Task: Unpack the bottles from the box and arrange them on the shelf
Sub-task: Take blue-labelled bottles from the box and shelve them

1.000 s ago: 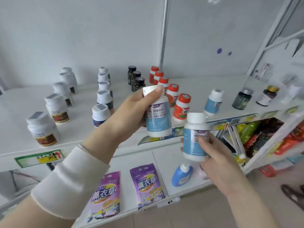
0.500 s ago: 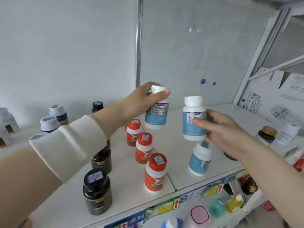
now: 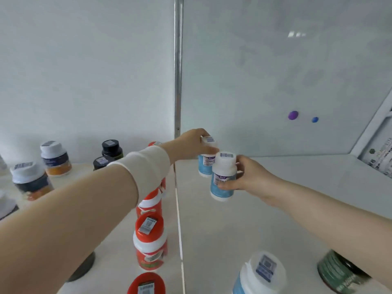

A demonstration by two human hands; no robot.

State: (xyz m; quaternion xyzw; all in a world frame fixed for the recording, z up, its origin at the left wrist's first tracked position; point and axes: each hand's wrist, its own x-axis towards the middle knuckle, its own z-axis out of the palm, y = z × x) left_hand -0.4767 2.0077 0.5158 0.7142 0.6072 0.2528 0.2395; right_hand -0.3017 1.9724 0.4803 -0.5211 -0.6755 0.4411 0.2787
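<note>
Half a second ago we held both blue-label bottles in the air; now they are down at the back of the shelf, centre of frame, so placing is nearly done. Our left hand fingers close over the rear bottle cap. Our right hand fingers wrap the front bottle, just beside it.

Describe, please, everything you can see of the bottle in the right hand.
The blue-labelled bottle is white plastic, with a white cap bearing a barcode sticker and a blue wrap with a pale panel of unreadable print. It stands about upright, low over the shelf; whether its base touches is unclear. The right hand grips its side.
</note>
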